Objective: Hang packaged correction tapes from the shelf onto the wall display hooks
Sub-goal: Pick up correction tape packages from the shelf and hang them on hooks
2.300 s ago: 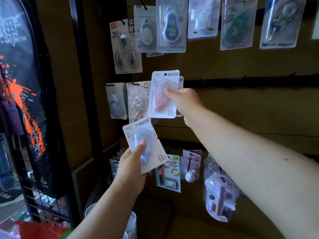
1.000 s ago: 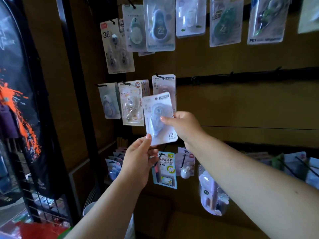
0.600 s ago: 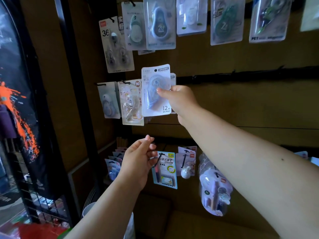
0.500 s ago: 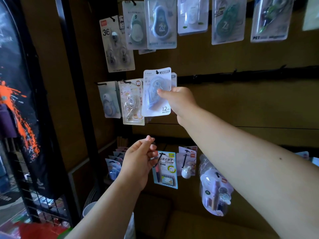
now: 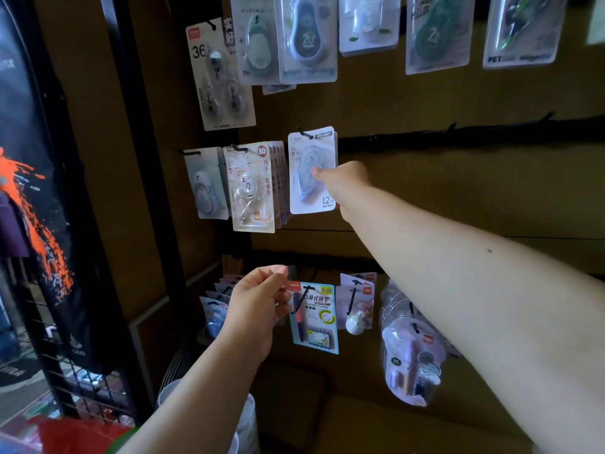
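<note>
Blue pen pack (image 5: 315,317) hanging low, splattered black banner (image 5: 31,204) left

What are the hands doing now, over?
Right hand pinches the 12 m correction tape pack, its hole on the hook. Left hand loosely curled, holds nothing. Nothing in the way.

Above my right hand (image 5: 347,181) I count six hanging packs (image 5: 307,37); beside its fingertips, three hook stacks (image 5: 250,188); by my left hand (image 5: 258,309), four.
</note>
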Demonstrator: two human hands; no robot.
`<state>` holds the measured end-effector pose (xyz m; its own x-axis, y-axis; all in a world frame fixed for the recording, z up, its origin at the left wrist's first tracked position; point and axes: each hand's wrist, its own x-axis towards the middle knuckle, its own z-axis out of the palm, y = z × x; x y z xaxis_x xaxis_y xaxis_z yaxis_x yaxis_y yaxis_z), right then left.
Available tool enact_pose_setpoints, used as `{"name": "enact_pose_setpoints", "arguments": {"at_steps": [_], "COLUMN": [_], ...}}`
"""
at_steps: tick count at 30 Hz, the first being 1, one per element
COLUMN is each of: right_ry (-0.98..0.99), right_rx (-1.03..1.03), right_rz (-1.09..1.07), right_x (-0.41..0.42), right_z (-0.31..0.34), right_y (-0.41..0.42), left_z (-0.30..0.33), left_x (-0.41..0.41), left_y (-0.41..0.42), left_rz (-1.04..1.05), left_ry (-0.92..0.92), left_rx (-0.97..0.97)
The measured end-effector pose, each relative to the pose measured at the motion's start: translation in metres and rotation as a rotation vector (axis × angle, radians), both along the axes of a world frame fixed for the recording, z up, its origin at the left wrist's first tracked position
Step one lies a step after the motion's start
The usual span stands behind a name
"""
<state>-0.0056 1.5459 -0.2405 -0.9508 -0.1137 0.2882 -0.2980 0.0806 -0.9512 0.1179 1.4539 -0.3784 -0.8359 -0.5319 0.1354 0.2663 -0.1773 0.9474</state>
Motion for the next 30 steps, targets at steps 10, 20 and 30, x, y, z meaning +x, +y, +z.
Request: {"name": "enact_pose_setpoints", "arguments": {"at_steps": [10,20,30], "right_ry": [-0.088,-0.012,-0.251], "right_rx": [0.109,0.074,0.21], "right_rz": [0.034,0.229,0.16], "right_x": [0.015,0.078,0.092], "right_z": [-0.041,-0.142,-0.301], "right_y": [0.028,0.09,0.131], "left_z": [-0.014,-0.067,-0.156], "left_x": [0.0,0.004,0.0], "left_y": [0.004,0.037,0.076], "left_rz": [0.023,-0.001,-0.064], "left_ry": [-0.089,-0.24,-0.429], "left_rx": [-0.105,-0.142,-0.096]}}
